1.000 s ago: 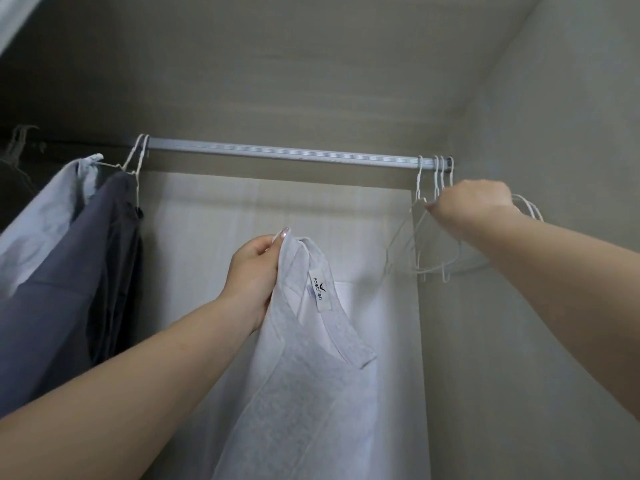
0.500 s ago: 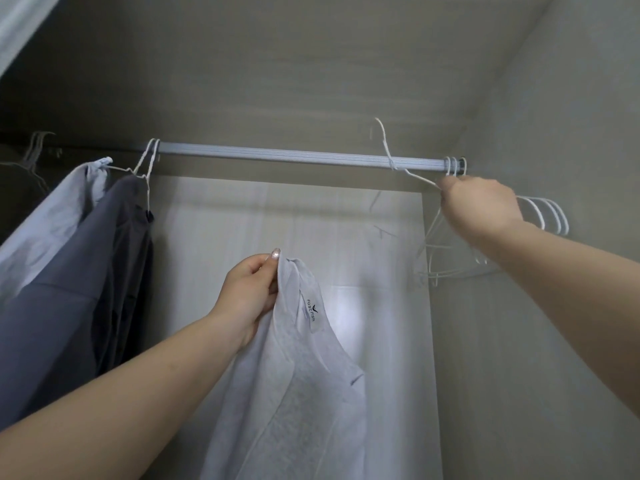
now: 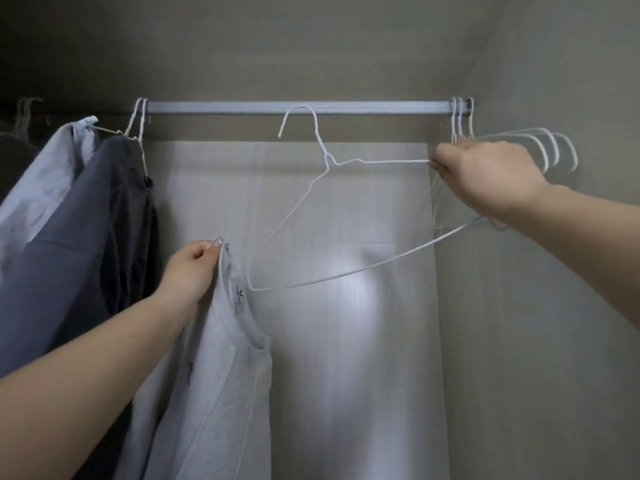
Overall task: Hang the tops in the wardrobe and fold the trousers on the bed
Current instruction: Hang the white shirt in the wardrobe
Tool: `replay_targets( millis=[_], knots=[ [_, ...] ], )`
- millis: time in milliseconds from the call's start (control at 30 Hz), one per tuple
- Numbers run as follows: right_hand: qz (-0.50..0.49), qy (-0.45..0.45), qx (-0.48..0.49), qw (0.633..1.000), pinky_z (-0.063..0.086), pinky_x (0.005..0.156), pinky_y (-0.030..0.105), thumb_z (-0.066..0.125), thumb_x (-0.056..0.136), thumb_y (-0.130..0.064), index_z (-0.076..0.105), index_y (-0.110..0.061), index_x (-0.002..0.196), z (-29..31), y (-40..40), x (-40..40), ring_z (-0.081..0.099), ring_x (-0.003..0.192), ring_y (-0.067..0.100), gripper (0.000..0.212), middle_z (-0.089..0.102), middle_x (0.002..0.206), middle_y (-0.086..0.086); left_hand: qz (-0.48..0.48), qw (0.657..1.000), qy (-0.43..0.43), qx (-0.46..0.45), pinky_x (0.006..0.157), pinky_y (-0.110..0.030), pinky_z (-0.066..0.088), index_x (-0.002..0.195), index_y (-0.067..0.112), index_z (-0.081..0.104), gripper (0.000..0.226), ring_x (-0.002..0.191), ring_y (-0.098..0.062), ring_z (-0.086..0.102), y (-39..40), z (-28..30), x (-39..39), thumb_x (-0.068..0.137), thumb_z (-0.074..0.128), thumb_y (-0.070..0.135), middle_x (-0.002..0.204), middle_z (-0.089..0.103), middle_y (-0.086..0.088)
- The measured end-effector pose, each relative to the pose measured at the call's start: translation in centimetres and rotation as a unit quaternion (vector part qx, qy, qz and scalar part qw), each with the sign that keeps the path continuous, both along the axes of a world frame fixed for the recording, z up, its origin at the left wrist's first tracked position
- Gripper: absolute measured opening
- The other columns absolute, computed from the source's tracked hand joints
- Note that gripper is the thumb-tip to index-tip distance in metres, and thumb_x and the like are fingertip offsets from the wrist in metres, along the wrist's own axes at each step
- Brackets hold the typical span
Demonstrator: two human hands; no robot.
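Dim, soft glare, shadowed corners

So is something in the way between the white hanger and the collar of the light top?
Nothing visible. The white hanger, held by the right hand, hangs free right of the light top that the left hand grips.

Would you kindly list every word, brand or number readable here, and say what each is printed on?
Small white neck label inside the collar of the light grey top that the left hand holds: a brand word under a small V-shaped mark, too small and blurred to read with confidence.
No other text is visible.
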State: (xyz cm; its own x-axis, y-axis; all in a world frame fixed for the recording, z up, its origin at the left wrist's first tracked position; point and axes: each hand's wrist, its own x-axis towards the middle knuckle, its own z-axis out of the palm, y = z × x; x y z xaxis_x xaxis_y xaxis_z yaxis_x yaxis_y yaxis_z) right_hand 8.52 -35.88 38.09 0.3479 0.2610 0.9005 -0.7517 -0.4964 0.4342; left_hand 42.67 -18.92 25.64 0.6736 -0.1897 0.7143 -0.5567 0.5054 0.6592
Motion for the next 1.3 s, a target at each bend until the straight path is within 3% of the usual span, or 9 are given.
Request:
replay_targets(
  millis=[133,267,400,567,700,867,1067,1300],
  knots=[
    [0.012,0.004,0.023,1.000,0.034,0.063,0.036,0.040,0.099,-0.031,0.055,-0.016,0.111,-1.4,-0.3,1.2,0.061,0.086,0.043,0.024,0.062,0.110,0.018,0.006,0.999,-0.029,0.025,0.068,-0.031,0.037,0.065,0.015,0.056,0.033,0.067,-0.016,0.044,0.6,-0.8,0.6,0.096,0.055,0.027,0.064,0.050,-0.003],
    [0.023,-0.001,0.025,0.999,0.034,0.062,0.036,0.040,0.100,-0.031,0.056,-0.015,0.112,-2.1,-0.3,2.0,0.060,0.085,0.043,0.026,0.062,0.107,0.018,-0.080,0.995,-0.008,0.064,0.058,-0.020,0.047,0.079,0.012,0.063,0.026,0.058,-0.011,0.057,1.4,-1.1,0.4,0.097,0.052,0.026,0.064,0.062,-0.001],
    [0.022,0.002,0.026,0.999,0.031,0.063,0.034,0.042,0.099,-0.030,0.059,-0.018,0.117,-2.2,-0.4,2.0,0.060,0.091,0.043,0.027,0.061,0.110,0.016,-0.099,0.987,-0.024,0.127,0.058,-0.022,0.048,0.093,0.009,0.066,0.026,0.061,-0.012,0.055,2.3,-1.5,0.3,0.097,0.051,0.030,0.075,0.061,-0.005],
    [0.024,-0.010,0.022,0.999,0.031,0.065,0.035,0.042,0.099,-0.029,0.059,-0.016,0.118,-2.1,-0.1,1.2,0.060,0.092,0.045,0.029,0.061,0.112,0.019,-0.089,0.986,-0.041,0.132,0.063,-0.024,0.041,0.088,0.008,0.062,0.026,0.069,-0.016,0.048,3.2,-1.7,0.0,0.099,0.048,0.027,0.084,0.050,-0.011],
    [0.052,-0.022,0.030,0.998,0.041,0.070,0.042,0.044,0.099,-0.026,0.061,-0.012,0.117,-2.2,0.6,1.5,0.059,0.095,0.046,0.029,0.062,0.113,0.022,-0.047,0.989,-0.055,0.128,0.053,-0.013,0.045,0.080,0.011,0.063,0.026,0.055,-0.005,0.055,3.4,-1.7,-0.1,0.097,0.052,0.027,0.064,0.060,0.001],
    [0.050,0.009,0.052,0.997,0.042,0.070,0.042,0.041,0.099,-0.029,0.060,-0.014,0.116,-2.7,1.2,2.8,0.059,0.093,0.046,0.030,0.063,0.110,0.023,0.025,0.985,-0.106,0.134,0.076,-0.018,0.038,0.088,0.007,0.065,0.022,0.088,-0.013,0.050,3.2,-1.5,-0.1,0.095,0.055,0.025,0.091,0.059,-0.006],
    [0.054,0.046,0.091,0.993,0.038,0.065,0.037,0.038,0.099,-0.033,0.060,-0.018,0.112,-3.9,1.4,4.2,0.059,0.091,0.043,0.029,0.065,0.104,0.021,0.046,0.983,-0.115,0.138,0.074,-0.025,0.039,0.075,0.018,0.063,0.023,0.079,-0.012,0.050,2.8,-1.6,-0.5,0.094,0.057,0.030,0.084,0.058,-0.001],
    [0.080,0.089,0.114,0.986,0.045,0.067,0.038,0.036,0.099,-0.033,0.059,-0.021,0.110,-5.6,2.2,5.2,0.059,0.089,0.039,0.028,0.067,0.102,0.015,0.052,0.983,-0.135,0.112,0.059,-0.012,0.038,0.076,0.015,0.058,0.023,0.068,-0.008,0.044,1.6,-1.6,-2.3,0.095,0.055,0.027,0.074,0.052,0.004]
  ],
)
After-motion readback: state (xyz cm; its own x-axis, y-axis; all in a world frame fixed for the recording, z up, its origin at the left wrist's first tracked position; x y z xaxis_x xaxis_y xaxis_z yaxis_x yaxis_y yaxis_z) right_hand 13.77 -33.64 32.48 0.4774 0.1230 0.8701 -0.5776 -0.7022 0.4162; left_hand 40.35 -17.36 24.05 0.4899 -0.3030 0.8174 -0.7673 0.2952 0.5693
